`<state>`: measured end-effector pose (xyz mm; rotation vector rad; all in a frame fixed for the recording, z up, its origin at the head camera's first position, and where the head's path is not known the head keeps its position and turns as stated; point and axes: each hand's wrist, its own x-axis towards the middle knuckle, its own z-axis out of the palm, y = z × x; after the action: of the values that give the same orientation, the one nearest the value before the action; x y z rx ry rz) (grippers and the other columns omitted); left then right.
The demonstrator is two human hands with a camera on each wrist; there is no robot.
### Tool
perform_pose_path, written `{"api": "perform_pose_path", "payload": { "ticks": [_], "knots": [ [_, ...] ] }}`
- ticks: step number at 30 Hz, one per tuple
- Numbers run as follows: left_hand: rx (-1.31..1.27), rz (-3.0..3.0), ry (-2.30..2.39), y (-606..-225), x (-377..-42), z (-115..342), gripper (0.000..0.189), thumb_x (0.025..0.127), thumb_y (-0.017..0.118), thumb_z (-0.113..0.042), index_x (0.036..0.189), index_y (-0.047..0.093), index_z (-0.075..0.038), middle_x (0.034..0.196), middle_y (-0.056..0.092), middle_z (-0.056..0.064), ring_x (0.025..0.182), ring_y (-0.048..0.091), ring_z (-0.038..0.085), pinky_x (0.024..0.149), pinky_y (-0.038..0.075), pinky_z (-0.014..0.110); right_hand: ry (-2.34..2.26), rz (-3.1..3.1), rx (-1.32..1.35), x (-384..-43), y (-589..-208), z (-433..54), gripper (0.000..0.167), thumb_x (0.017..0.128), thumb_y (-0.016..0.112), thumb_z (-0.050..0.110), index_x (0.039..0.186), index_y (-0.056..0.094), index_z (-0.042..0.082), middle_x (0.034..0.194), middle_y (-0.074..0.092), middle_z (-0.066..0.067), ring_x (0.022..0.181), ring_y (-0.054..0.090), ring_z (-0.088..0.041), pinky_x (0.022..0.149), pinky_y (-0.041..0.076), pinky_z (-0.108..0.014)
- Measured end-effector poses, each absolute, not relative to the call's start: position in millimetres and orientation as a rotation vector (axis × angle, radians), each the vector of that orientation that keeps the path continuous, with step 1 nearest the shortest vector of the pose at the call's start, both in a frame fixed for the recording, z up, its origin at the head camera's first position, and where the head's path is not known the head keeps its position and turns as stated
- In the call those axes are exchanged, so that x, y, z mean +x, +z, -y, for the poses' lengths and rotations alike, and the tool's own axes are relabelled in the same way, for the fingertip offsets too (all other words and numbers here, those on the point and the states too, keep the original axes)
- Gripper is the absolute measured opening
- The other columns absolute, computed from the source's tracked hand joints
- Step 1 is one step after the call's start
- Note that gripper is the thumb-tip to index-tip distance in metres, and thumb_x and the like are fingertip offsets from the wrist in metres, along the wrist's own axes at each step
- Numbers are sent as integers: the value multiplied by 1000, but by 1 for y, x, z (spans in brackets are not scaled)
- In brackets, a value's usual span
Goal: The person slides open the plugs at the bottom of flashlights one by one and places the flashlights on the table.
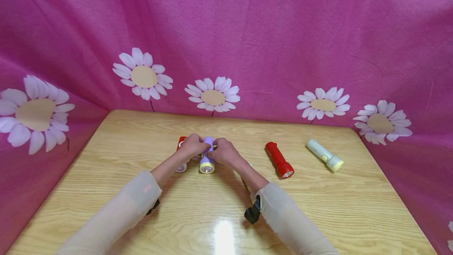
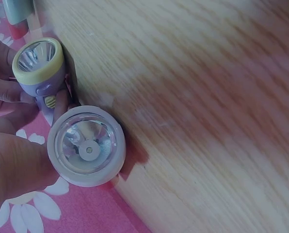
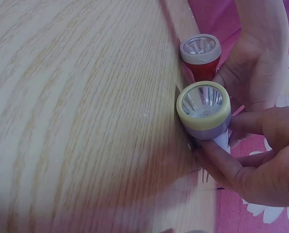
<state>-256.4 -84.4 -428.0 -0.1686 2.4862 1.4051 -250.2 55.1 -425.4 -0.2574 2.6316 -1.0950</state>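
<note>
- Head view: the purple flashlight (image 1: 207, 160) lies just left of the frame's centre, its lens toward the lower edge, between the two hands.
- Left hand (image 1: 191, 145) and right hand (image 1: 225, 153) both grip its barrel, fingers curled in from either side behind the flared head.
- It looks like light, stiff plastic, so a pinch should not dent it; the smooth barrel may slip or roll a little.
- The narrow barrel seems the best hold. The yellow switch (image 2: 50, 101), upper left in the left wrist view, could be nudged by a careless thumb.
- The clear lens inside the pale yellow rim (image 3: 202, 122) is probably the part to spare from knocks and smudges.
- Just left of it, a red flashlight with a pale head (image 1: 181, 167) is partly hidden by the left hand.
- Right of centre lie an all-red flashlight (image 1: 279, 160) and, farther right, a pale green flashlight (image 1: 323, 155), well apart from the hands.
- The desk (image 1: 191, 211) is light wood grain, apparently smooth, with a bright glare at the bottom centre.
- Magenta cloth (image 1: 247, 30) printed with white daisies (image 1: 144, 76) hangs behind and along both sides.
</note>
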Motion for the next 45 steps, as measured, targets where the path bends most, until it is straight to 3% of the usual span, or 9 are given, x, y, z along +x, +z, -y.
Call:
{"api": "perform_pose_path", "payload": {
  "ticks": [5, 16, 22, 25, 36, 45],
  "knots": [
    [-165, -2507, 1402, -428, -256, 84, 16, 88, 70, -11, 89, 64, 5, 99, 64, 17, 89, 67, 30, 61, 61, 33, -1092, -2639, -278, -250, -425, -55, 28, 88, 73, 14, 109, 69, -4, 99, 71, -14, 88, 64, -21, 75, 54, -28],
    [-139, -2527, 1420, -427, -254, 81, 16, 87, 69, -9, 83, 60, 3, 91, 61, 15, 83, 66, 28, 59, 60, 33, -1099, -2625, -309, -248, -419, -59, 27, 89, 72, 12, 109, 67, -4, 92, 70, -11, 80, 61, -18, 67, 51, -26],
    [-149, -2523, 1434, -428, -253, 80, 18, 87, 69, -8, 92, 60, 7, 96, 61, 18, 83, 68, 31, 58, 61, 33, -1056, -2676, -316, -246, -410, -64, 47, 88, 72, 15, 128, 60, -7, 110, 68, -19, 103, 64, -29, 85, 55, -38],
    [-161, -2515, 1434, -428, -253, 80, 21, 89, 69, -7, 97, 60, 9, 99, 61, 21, 85, 68, 33, 59, 61, 33, -1037, -2694, -324, -245, -404, -67, 48, 89, 72, 18, 129, 60, -6, 115, 67, -22, 108, 63, -32, 88, 54, -41],
    [-143, -2512, 1412, -428, -254, 80, 19, 91, 68, -8, 95, 61, 10, 97, 62, 19, 84, 68, 31, 60, 61, 33, -1016, -2705, -345, -238, -394, -77, 49, 90, 73, 26, 128, 63, -3, 116, 67, -19, 108, 63, -31, 87, 55, -40],
    [-154, -2491, 1411, -428, -256, 79, 27, 89, 69, -6, 106, 59, 12, 104, 61, 24, 90, 67, 34, 62, 61, 34, -1016, -2707, -317, -232, -385, -88, 48, 92, 72, 28, 129, 63, -1, 114, 68, -16, 106, 64, -28, 84, 55, -39]
  ]
}}
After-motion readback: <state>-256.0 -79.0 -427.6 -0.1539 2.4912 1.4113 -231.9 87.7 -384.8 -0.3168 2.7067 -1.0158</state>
